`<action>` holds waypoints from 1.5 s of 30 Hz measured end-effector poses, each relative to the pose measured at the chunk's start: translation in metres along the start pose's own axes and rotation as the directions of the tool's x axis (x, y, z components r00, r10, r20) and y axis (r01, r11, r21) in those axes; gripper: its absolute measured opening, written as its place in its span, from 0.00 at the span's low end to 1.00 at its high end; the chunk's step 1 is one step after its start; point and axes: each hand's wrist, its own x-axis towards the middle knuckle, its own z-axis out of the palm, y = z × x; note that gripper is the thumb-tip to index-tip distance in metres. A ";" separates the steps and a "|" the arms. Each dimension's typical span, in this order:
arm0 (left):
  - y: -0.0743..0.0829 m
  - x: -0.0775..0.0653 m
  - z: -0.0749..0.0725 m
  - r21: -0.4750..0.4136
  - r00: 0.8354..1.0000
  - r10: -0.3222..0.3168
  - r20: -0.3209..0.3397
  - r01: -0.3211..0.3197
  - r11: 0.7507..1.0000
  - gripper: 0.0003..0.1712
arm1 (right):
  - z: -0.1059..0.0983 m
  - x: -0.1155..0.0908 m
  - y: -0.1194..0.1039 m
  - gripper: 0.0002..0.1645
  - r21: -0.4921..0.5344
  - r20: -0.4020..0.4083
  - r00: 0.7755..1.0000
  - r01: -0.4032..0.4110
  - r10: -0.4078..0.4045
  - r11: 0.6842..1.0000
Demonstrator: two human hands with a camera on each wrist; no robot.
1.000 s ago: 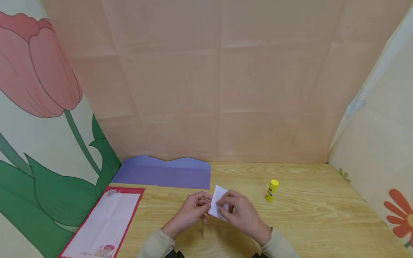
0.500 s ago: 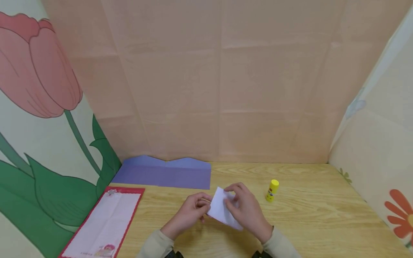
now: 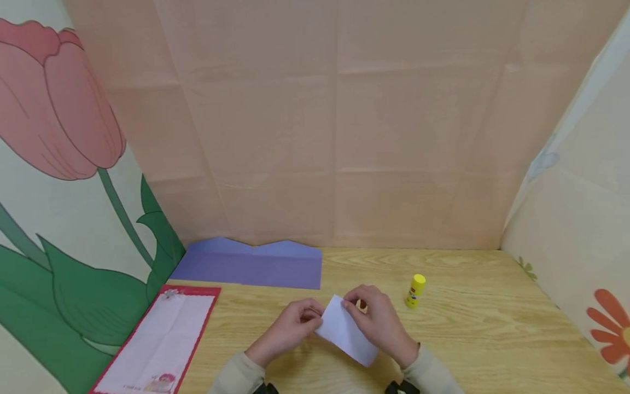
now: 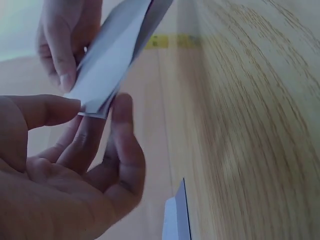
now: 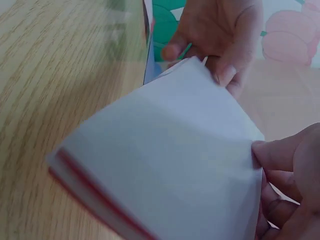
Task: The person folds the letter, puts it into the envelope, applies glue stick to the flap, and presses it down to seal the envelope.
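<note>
On the table [image 3: 492,334], a sheet [image 3: 159,339] lies left of the paper [image 3: 346,332], a glue stick [image 3: 415,291] right, a card [image 3: 251,269] behind-left.

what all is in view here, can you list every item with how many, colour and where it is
folded paper: 1, white with red edging, between both hands
glue stick: 1, yellow, on the table, right of the hands
large card: 1, purple-blue, back left of the table
bordered sheet: 1, white with red border, left side
table: 1, light wood, underneath
backdrop: 1, pinkish tan, behind the table
tulip picture: 1, pink and green, left wall
flower picture: 1, orange-red, right wall
sleeves: 2, beige, bottom edge
left hand: 1, pinching the paper
right hand: 1, pinching the paper
</note>
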 end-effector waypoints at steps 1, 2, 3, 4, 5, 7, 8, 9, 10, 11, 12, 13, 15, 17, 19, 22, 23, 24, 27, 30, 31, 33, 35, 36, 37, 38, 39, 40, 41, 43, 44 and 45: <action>0.000 0.000 0.000 0.018 1.000 0.004 0.002 -0.004 1.000 0.08 | 0.000 0.000 0.000 0.05 0.008 0.012 1.000 0.017 -0.017 1.000; -0.001 0.000 0.000 0.034 1.000 0.011 0.002 -0.011 0.999 0.08 | 0.000 -0.001 0.001 0.04 0.017 0.023 0.999 0.037 -0.038 0.999; -0.001 0.000 0.001 0.047 1.000 0.014 0.000 -0.014 0.999 0.08 | 0.000 -0.001 0.002 0.04 0.026 0.035 0.998 0.060 -0.060 0.998; -0.001 0.001 0.001 0.057 1.000 0.016 -0.003 -0.016 0.998 0.08 | 0.001 -0.001 0.002 0.04 0.034 0.045 0.995 0.083 -0.085 0.996; -0.001 0.001 0.001 0.064 1.000 0.020 -0.006 -0.019 0.998 0.08 | 0.001 -0.002 0.003 0.04 0.043 0.054 0.992 0.108 -0.110 0.993; -0.001 0.001 0.003 0.065 1.000 0.025 -0.013 -0.024 0.998 0.08 | 0.002 -0.002 0.003 0.05 0.056 0.074 0.985 0.150 -0.153 0.987; -0.001 0.002 0.003 0.067 0.999 0.031 -0.018 -0.030 0.997 0.08 | 0.003 -0.003 0.003 0.05 0.059 0.085 0.982 0.163 -0.168 0.985; -0.001 0.002 0.004 0.066 0.999 0.036 -0.022 -0.034 0.997 0.08 | 0.003 -0.003 0.002 0.05 0.060 0.098 0.979 0.173 -0.178 0.983; -0.001 0.002 0.004 0.065 0.999 0.042 -0.025 -0.040 0.997 0.08 | 0.004 -0.003 0.002 0.04 0.060 0.108 0.976 0.184 -0.189 0.981; 0.000 0.002 0.005 0.064 0.998 0.050 -0.027 -0.048 0.997 0.08 | 0.004 -0.004 0.001 0.04 0.059 0.119 0.973 0.190 -0.196 0.980; 0.000 0.003 0.005 0.063 0.998 0.058 -0.028 -0.056 0.996 0.07 | 0.004 -0.004 0.001 0.04 0.056 0.129 0.971 0.197 -0.203 0.979; 0.001 0.003 0.005 0.060 0.997 0.065 -0.030 -0.063 0.996 0.07 | 0.004 -0.004 0.000 0.04 0.054 0.138 0.969 0.200 -0.206 0.978; 0.002 0.003 0.005 0.059 0.997 0.074 -0.036 -0.072 0.996 0.06 | 0.005 -0.004 -0.002 0.03 0.051 0.151 0.966 0.205 -0.211 0.977; 0.003 0.003 0.006 0.066 0.996 0.081 -0.042 -0.078 0.995 0.06 | 0.004 -0.005 -0.003 0.03 0.045 0.164 0.965 0.200 -0.205 0.979; 0.004 0.002 0.006 0.076 0.996 0.080 -0.048 -0.077 0.994 0.06 | 0.004 -0.005 -0.004 0.03 0.035 0.178 0.966 0.182 -0.186 0.983; 0.004 0.001 0.006 0.091 0.995 0.081 -0.050 -0.076 0.993 0.06 | 0.003 -0.004 -0.005 0.03 0.009 0.205 0.969 0.142 -0.141 0.990; 0.004 0.001 0.005 0.096 0.995 0.083 -0.052 -0.077 0.992 0.06 | 0.003 -0.004 -0.005 0.03 0.000 0.212 0.969 0.129 -0.126 0.992; 0.004 0.001 0.005 0.099 0.995 0.084 -0.052 -0.079 0.992 0.06 | 0.003 -0.004 -0.006 0.03 -0.008 0.218 0.969 0.119 -0.114 0.993; 0.005 0.000 0.004 0.112 0.995 0.089 -0.050 -0.083 0.990 0.07 | 0.002 -0.003 -0.007 0.07 -0.014 0.230 0.970 0.088 -0.083 0.996; 0.007 -0.001 0.001 0.119 0.995 0.087 -0.047 -0.081 0.990 0.07 | 0.000 -0.003 -0.008 0.12 0.001 0.226 0.973 0.048 -0.047 0.999; 0.007 -0.001 0.000 0.116 0.996 0.082 -0.045 -0.077 0.990 0.07 | -0.001 -0.003 -0.008 0.13 0.009 0.225 0.974 0.040 -0.041 0.999; 0.008 -0.001 -0.001 0.109 0.996 0.074 -0.044 -0.069 0.992 0.07 | -0.001 -0.003 -0.008 0.15 0.023 0.221 0.975 0.031 -0.035 0.999; 0.009 -0.001 -0.002 0.103 0.997 0.063 -0.047 -0.058 0.993 0.08 | -0.001 -0.002 -0.007 0.14 0.034 0.225 0.973 0.039 -0.046 0.999; 0.009 -0.001 -0.003 0.102 0.997 0.057 -0.055 -0.052 0.993 0.08 | 0.000 -0.002 -0.005 0.13 0.037 0.228 0.972 0.043 -0.051 0.998; 0.009 -0.001 -0.003 0.100 0.997 0.047 -0.064 -0.041 0.994 0.08 | 0.000 -0.002 -0.004 0.13 0.042 0.231 0.972 0.045 -0.054 0.998; 0.008 -0.001 -0.003 0.100 0.996 0.041 -0.076 -0.033 0.994 0.08 | 0.000 -0.002 -0.002 0.12 0.046 0.233 0.971 0.044 -0.054 0.998; 0.007 -0.001 -0.004 0.098 0.996 0.031 -0.085 -0.022 0.995 0.08 | -0.001 -0.002 0.000 0.11 0.051 0.239 0.970 0.042 -0.053 0.998; 0.006 -0.001 -0.005 0.096 0.995 0.027 -0.094 -0.018 0.995 0.08 | -0.001 -0.002 0.002 0.11 0.055 0.246 0.968 0.037 -0.049 0.998; 0.006 -0.001 -0.006 0.095 0.995 0.024 -0.100 -0.014 0.995 0.08 | -0.002 -0.002 0.004 0.10 0.059 0.253 0.966 0.032 -0.046 0.998; 0.005 -0.001 -0.007 0.098 0.994 0.021 -0.106 -0.011 0.995 0.07 | -0.004 -0.003 0.006 0.10 0.067 0.266 0.963 0.029 -0.046 0.997; 0.005 -0.001 -0.008 0.105 0.994 0.025 -0.108 -0.013 0.994 0.07 | -0.005 -0.003 0.007 0.09 0.071 0.273 0.961 0.031 -0.050 0.997; 0.005 -0.001 -0.010 0.110 0.993 0.025 -0.113 -0.013 0.994 0.07 | -0.006 -0.003 0.008 0.09 0.074 0.280 0.959 0.034 -0.054 0.997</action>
